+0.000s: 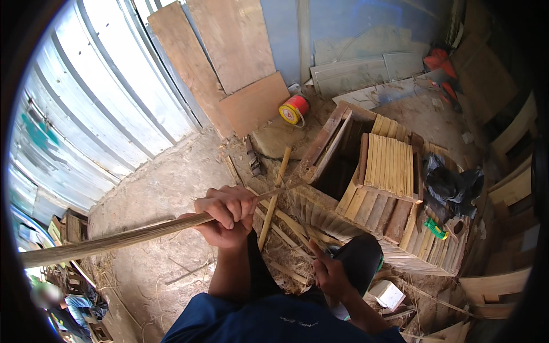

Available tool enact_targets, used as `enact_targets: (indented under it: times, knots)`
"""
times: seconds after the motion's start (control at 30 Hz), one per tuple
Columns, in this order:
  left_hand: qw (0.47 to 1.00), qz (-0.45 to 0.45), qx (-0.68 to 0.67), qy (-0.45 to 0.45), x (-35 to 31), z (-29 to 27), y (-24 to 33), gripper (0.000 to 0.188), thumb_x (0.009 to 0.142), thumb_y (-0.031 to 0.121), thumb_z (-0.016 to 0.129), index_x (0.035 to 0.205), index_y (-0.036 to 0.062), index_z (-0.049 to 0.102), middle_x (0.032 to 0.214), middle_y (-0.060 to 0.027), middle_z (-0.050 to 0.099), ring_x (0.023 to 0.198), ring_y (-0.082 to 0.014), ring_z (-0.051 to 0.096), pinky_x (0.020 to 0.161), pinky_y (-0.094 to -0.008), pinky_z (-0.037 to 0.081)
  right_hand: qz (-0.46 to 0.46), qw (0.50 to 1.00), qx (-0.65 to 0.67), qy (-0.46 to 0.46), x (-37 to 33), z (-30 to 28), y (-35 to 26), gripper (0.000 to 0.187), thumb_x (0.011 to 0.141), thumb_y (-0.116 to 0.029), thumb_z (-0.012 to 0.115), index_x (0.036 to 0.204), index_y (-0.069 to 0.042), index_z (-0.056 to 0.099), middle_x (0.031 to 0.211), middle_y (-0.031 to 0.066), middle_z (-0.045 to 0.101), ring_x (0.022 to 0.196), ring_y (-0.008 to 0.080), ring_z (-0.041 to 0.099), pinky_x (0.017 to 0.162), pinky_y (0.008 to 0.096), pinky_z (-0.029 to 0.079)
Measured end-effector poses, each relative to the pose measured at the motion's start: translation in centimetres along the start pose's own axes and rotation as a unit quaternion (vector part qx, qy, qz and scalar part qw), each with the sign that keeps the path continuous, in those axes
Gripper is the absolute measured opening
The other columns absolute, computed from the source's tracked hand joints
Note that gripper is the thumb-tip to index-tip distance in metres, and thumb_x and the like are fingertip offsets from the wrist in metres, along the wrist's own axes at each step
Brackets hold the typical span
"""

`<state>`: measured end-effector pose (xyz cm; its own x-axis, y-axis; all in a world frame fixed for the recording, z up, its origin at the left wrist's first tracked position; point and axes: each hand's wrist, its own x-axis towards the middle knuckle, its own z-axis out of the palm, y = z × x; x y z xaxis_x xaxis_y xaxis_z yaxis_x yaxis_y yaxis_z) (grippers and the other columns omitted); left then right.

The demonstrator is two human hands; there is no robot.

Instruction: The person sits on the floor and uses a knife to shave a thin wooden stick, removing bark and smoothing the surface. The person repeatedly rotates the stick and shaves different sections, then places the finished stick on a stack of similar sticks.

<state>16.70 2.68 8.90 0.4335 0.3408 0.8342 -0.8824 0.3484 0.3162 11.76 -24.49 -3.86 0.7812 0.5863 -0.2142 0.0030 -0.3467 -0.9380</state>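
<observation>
My left hand (226, 216) is closed around a long, thin strip of wood (123, 242). The strip runs from the far left edge, through my fist, to a point above the scraps in the middle. My right hand (331, 278) is low, beside my dark-trousered knee (360, 260), with its fingers curled round a slim tool. A narrow, blade-like part (307, 230) of it points up and away; its exact kind is hard to make out. Several wooden sticks (267, 220) and shavings lie crossed on the ground between the hands.
To the right stands a large wooden box (326, 150) with stacked slats (389, 166), a black plastic bag (457, 186) and a green tool (436, 228). A red-and-yellow bucket (294, 110) lies by leaning boards (254, 103). Metal sheeting (103, 97) bounds the left; another person (68, 311) is lower left.
</observation>
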Motion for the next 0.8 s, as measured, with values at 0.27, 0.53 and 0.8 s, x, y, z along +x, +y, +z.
enact_targets:
  times: [0.27,0.53,0.8]
  knots:
    - [1.0,-0.019,0.004,-0.02,0.1,0.4,0.0,0.075,0.108,0.065,0.027,0.056,0.011,0.035,0.043,0.0028,0.026,0.032,-0.0114,0.021,0.035,-0.0282,0.018,-0.115,0.988,-0.093,0.053,1.1,0.1,0.4,0.058,0.106,-0.006,0.046,0.161,-0.021,0.037,0.074,0.0032,0.059,0.059,0.0076,0.055,0.061,0.0261,0.052]
    - [0.999,-0.022,-0.03,-0.025,0.6,-0.6,0.2,0.076,0.107,0.067,0.025,0.055,0.0118,0.034,0.044,0.0037,0.025,0.032,-0.0094,0.02,0.034,-0.0274,0.016,0.01,1.0,0.019,-0.001,0.9,0.0,0.9,0.057,0.109,-0.012,0.045,0.163,-0.025,0.033,0.073,0.0006,0.058,0.058,0.0069,0.055,0.06,0.0273,0.053]
    - [0.999,-0.025,-0.014,0.035,0.2,-2.3,0.7,0.074,0.105,0.07,0.026,0.058,0.0137,0.036,0.045,0.0033,0.026,0.036,-0.0102,0.019,0.036,-0.0276,0.019,0.032,0.998,0.045,0.023,1.9,0.5,1.3,0.057,0.11,-0.016,0.042,0.164,-0.027,0.029,0.069,0.002,0.052,0.055,0.0084,0.053,0.054,0.0283,0.053]
